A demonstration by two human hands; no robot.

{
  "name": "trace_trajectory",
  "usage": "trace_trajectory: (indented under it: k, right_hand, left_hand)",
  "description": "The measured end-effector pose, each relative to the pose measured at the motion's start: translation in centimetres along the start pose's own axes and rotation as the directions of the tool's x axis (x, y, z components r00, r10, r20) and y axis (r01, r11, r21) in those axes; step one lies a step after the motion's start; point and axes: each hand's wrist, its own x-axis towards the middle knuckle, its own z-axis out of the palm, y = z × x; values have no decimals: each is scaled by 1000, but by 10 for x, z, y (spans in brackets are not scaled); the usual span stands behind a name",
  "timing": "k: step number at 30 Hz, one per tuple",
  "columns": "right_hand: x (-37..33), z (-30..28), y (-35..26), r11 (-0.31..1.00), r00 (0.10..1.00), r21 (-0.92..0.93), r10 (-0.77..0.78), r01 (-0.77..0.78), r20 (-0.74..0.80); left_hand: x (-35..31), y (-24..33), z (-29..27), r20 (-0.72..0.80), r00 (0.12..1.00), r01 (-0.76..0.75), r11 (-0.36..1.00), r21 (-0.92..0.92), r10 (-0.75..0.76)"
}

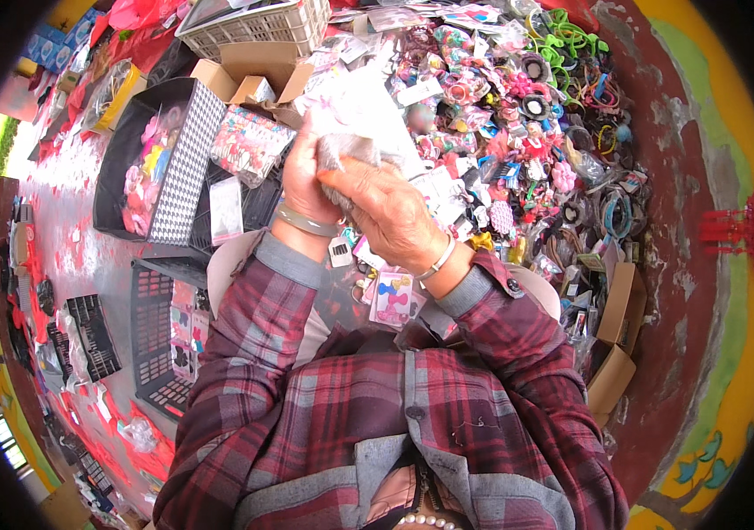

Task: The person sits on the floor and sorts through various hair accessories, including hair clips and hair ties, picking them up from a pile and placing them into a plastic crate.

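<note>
My left hand (pixel 303 181) and my right hand (pixel 389 212) meet in front of me, both closed on a small grey soft piece (pixel 346 147) that looks like fabric or plush; its exact kind I cannot make out. The left fingers are partly hidden behind it, while the right fingers press on it from the right. Beyond the hands lies a bright white sheet or wrapping (pixel 364 99), washed out by glare. Just below the right wrist is a card with coloured bow shapes (pixel 392 298).
To the right spreads a large heap of hair ties and trinkets (pixel 518 150). On the left stand a houndstooth box (pixel 184 163) holding colourful pieces and a black plastic crate (pixel 154 340). An opened carton (pixel 258 66) and a beige basket (pixel 258 31) are at the back.
</note>
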Motion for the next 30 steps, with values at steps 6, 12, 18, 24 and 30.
trace_trajectory:
  k: [6, 12, 18, 24, 30]
  right_hand:
    - [-9, -40, -20, 651, 877, 635, 473, -416, 89]
    - [-5, -77, 27, 319, 700, 948, 680, -16, -217]
    - [9, -57, 6, 698, 782, 691, 533, -189, -325]
    - [-2, -18, 16, 941, 968, -294, 97, -165, -232]
    - [-4, -20, 34, 957, 877, 43, 282, -288, -390]
  left_hand:
    - [11, 14, 1, 143, 987, -55, 992, -114, 71]
    - [4, 6, -2, 134, 990, -26, 996, -87, 38]
    - [-1, -8, 6, 201, 978, 68, 995, -74, -52]
    - [-10, -29, 6, 101, 993, 72, 995, -73, -65]
    - [-8, -13, 4, 124, 990, 74, 993, -89, -63]
